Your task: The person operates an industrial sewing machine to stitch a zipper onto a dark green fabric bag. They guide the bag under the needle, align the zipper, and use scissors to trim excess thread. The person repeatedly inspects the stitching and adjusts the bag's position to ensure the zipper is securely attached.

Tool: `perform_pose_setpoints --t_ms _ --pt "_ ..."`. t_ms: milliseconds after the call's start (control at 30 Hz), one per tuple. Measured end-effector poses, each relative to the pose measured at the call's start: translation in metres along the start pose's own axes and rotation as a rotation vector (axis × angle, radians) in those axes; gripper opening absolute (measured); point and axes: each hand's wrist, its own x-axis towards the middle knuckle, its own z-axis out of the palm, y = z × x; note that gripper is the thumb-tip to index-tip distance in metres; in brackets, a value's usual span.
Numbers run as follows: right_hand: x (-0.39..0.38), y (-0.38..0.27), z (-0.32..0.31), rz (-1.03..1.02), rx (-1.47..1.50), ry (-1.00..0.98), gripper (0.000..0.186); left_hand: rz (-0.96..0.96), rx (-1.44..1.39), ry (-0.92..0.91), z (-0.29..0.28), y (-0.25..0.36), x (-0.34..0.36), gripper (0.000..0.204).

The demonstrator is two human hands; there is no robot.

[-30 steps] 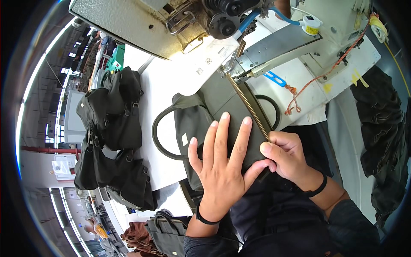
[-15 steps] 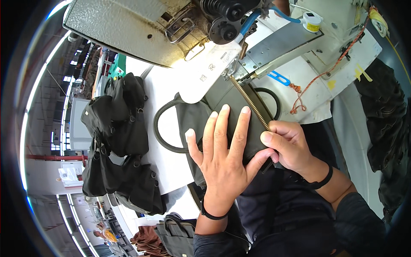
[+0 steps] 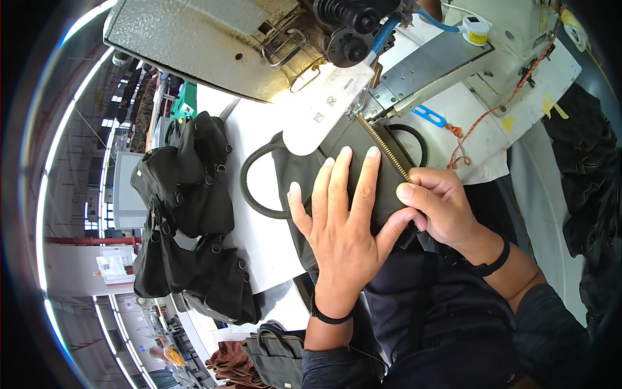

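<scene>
A dark olive handbag (image 3: 295, 172) lies under the sewing machine (image 3: 194, 45), its round handles sticking out to left and right. A brass-toothed zipper (image 3: 383, 144) runs along the bag from the machine's needle area down to my right hand. My left hand (image 3: 346, 220) rests flat on the bag with its fingers spread. My right hand (image 3: 440, 204) pinches the near end of the zipper between thumb and fingers. The left thumb reaches close to the right hand's fingertips. The needle point is too small to make out.
Several dark bags (image 3: 188, 194) are piled on the left of the white table (image 3: 259, 249). Behind the bag lie a blue plastic tool (image 3: 429, 115) and an orange cord (image 3: 461, 152). More dark material (image 3: 586, 175) hangs at the right. Brown and grey bags sit lower left.
The head view has shifted slightly, moving the scene a little to the right. Both hands keep nearly the same hold, and the bag with its zipper seems slightly closer to the machine.
</scene>
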Motion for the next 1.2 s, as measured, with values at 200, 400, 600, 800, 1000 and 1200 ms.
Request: perform_pose_setpoints --t_ms 200,400,600,800,1000,1200 --pt "0.013 0.001 -0.003 -0.02 -0.042 0.0 0.033 -0.005 -0.017 0.016 0.006 -0.005 0.009 0.076" --pt "0.025 0.003 -0.002 -0.037 -0.067 0.005 0.032 -0.006 -0.027 0.034 0.012 -0.011 0.013 0.072" --pt "0.026 0.001 0.0 -0.038 -0.085 0.014 0.032 0.028 -0.149 0.119 0.016 -0.011 0.009 0.057" --pt "0.043 0.005 0.0 -0.058 -0.087 0.018 0.032 0.038 -0.187 0.15 0.025 -0.025 0.019 0.054" --pt "0.063 0.007 0.002 -0.101 -0.057 0.008 0.033 0.063 -0.289 0.275 0.039 -0.041 0.032 0.052" --pt "0.076 0.0 0.012 -0.112 -0.111 0.113 0.03 0.05 -0.355 0.344 0.051 -0.055 0.045 0.045"
